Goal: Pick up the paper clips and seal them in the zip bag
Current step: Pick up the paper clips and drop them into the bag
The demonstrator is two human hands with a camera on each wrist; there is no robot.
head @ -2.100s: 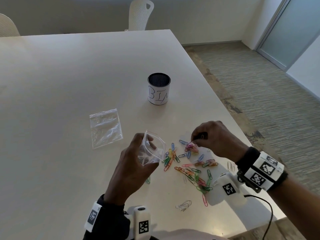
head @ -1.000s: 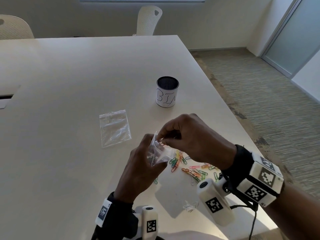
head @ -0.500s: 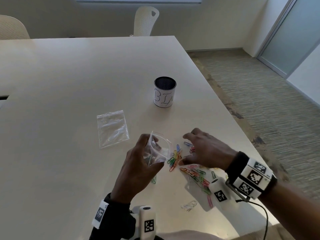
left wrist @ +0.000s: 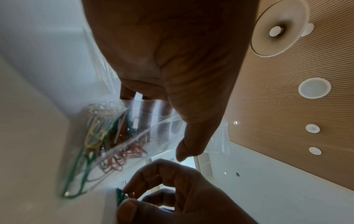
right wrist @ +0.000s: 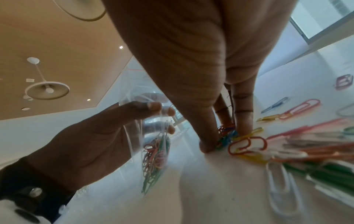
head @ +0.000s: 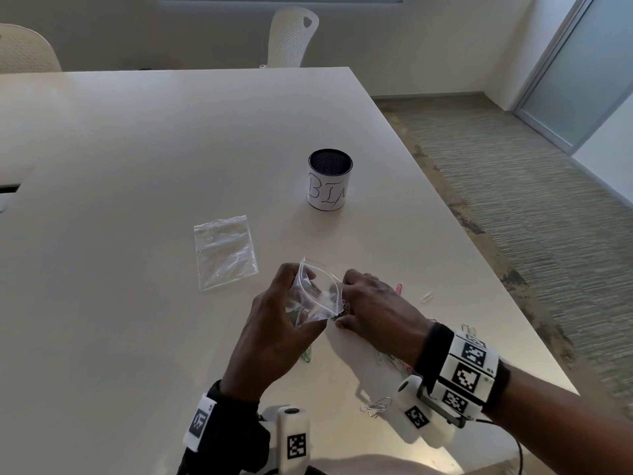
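My left hand (head: 274, 323) holds a small clear zip bag (head: 317, 296) upright above the table, its mouth open. Several coloured paper clips (right wrist: 155, 154) lie in the bag's bottom (left wrist: 99, 136). My right hand (head: 373, 310) is down on the table just right of the bag, thumb and fingers pinching a small bunch of clips (right wrist: 226, 134) off the surface. More loose clips (right wrist: 298, 148) lie spread under and right of that hand; from the head view most are hidden by it.
A second flat zip bag (head: 224, 255) lies left of the hands. A black mesh cup with a white label (head: 329, 180) stands behind them. A few stray clips (head: 376, 406) lie near the table's front edge (head: 496, 303). Chairs stand at the far side.
My right hand dropped clips into the bag a second ago, went back down to the pile, and now has closed its fingers on another bunch close beside the bag.
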